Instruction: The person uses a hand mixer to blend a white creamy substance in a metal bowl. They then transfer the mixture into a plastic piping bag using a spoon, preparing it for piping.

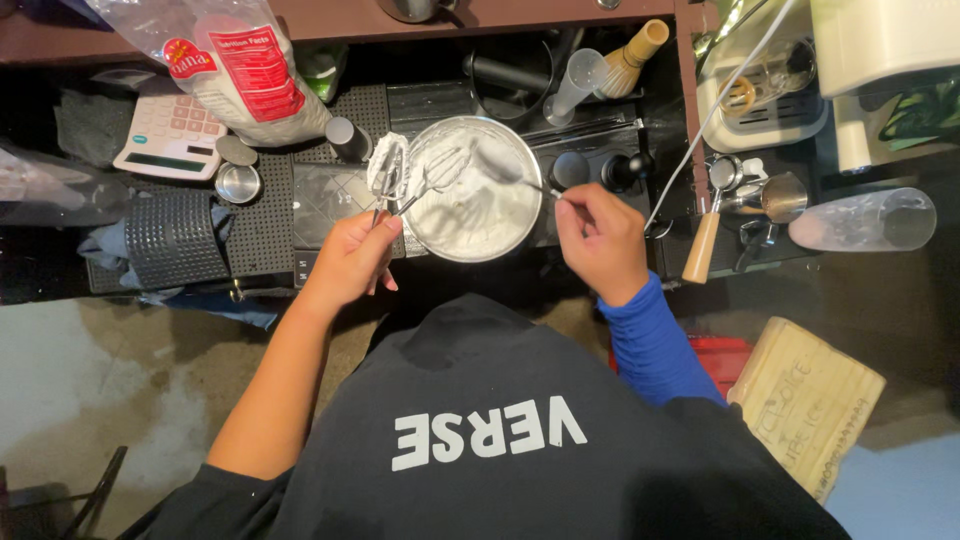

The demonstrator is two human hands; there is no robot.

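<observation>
A clear plastic bag of white powder lies at the top left, tilted, spilling over the counter edge. It carries a red label panel with white print and a small red round badge beside it. Just below the bag sits a white calculator with pale pink keys and a narrow dark green screen along its near edge. At the lower right lies a pale wooden board, faintly lettered.
</observation>
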